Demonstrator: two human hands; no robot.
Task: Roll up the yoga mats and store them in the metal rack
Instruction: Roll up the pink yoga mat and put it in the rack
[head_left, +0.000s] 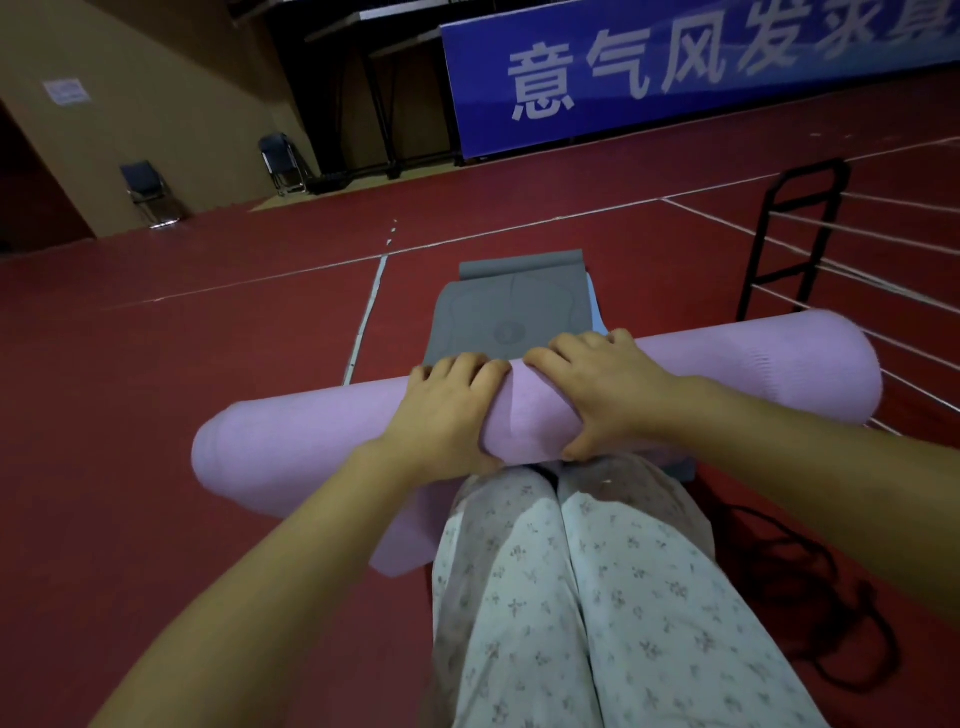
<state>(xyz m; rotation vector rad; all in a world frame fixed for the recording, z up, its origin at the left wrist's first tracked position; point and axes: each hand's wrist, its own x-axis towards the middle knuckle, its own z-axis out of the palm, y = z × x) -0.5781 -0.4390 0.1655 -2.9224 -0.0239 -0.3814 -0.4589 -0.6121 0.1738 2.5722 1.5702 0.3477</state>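
**Gripping a rolled mat at mid-length**

Spanning the centre of the frame, the pink yoga mat (535, 410) is almost fully rolled, its loose tail lying under the knees. Left hand (447, 410) and right hand (602, 384) both clasp the roll near its middle, fingers over the top, thumbs beneath. The foam looks light, soft and springy, likely to unroll if released; hold across the seam. Grey mats (514, 306) lie beyond; the metal rack (795, 234) stands at the upper right.

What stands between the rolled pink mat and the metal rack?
Nothing visible. The pink yoga mat roll, gripped by left hand and right hand, has its right end near the metal rack.
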